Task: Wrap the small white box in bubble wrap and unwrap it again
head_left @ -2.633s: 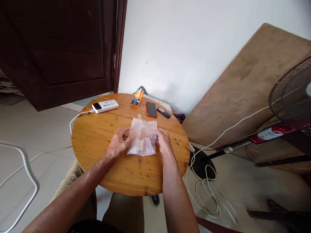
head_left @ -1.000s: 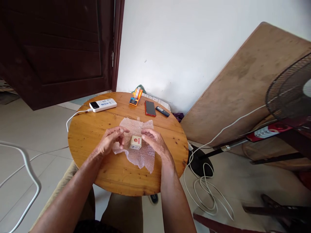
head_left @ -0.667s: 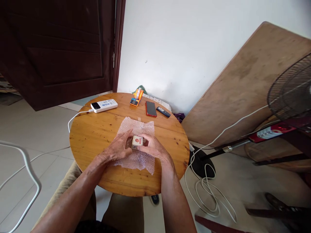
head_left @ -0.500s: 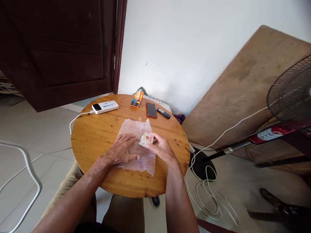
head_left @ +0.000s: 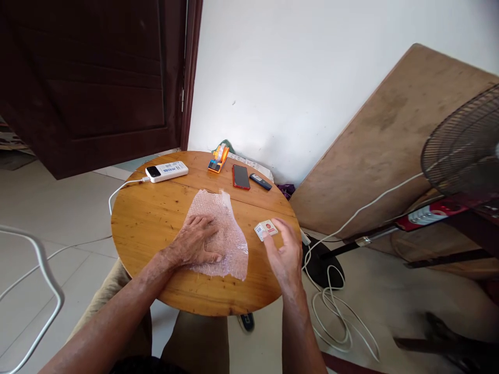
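Observation:
My left hand (head_left: 198, 240) lies flat with its fingers stretched over the left half of a sheet of bubble wrap (head_left: 228, 239). The sheet is spread on a round wooden table (head_left: 156, 213), and its right edge looks wavy. To the right of the sheet, my right hand (head_left: 286, 249) holds a small white box (head_left: 266, 229) between thumb and fingers. Red print and a barcode-like patch show on the box. It is over the table's right side; I cannot tell whether it touches the wood.
Along the table's back are a white power bank (head_left: 167, 171) with a cable, an orange tape dispenser (head_left: 219, 158), a red-edged phone (head_left: 240, 177) and a dark blue device (head_left: 260, 182). A standing fan (head_left: 463, 145) and coiled cable (head_left: 335, 311) are to the right.
My right hand has moved the small box rightward, off the bubble wrap to the table's right side. My left hand stays flat on the sheet. The sheet's far corner has shifted slightly left.

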The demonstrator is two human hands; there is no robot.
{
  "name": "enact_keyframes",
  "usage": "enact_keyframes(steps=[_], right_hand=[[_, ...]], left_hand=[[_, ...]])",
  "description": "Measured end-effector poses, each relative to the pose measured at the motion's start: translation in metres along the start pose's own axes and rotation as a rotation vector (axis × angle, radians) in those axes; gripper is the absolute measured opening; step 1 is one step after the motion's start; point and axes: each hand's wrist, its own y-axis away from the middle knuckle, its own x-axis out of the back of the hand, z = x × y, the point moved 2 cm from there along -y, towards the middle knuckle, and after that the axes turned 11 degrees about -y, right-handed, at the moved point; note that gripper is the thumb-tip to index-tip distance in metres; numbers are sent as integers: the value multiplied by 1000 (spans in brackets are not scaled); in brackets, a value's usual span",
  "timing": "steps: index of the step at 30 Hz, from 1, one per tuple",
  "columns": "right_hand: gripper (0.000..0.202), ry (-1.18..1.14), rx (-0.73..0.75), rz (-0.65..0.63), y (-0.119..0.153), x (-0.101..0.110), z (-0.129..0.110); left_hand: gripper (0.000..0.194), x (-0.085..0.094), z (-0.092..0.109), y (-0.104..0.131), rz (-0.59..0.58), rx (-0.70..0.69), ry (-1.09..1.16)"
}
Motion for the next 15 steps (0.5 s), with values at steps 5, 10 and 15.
enact_keyframes(steps=[5, 10, 15], right_hand=[[31, -210, 253, -561, 11, -53, -66], [36, 129, 175, -652, -7, -85, -51], [41, 375, 41, -601, -15, -81, -16]], left_hand=[[68, -2, 1, -1, -14, 10, -44], [71, 2, 5, -2, -3, 5, -33], [51, 11, 4, -3, -14, 60, -103]])
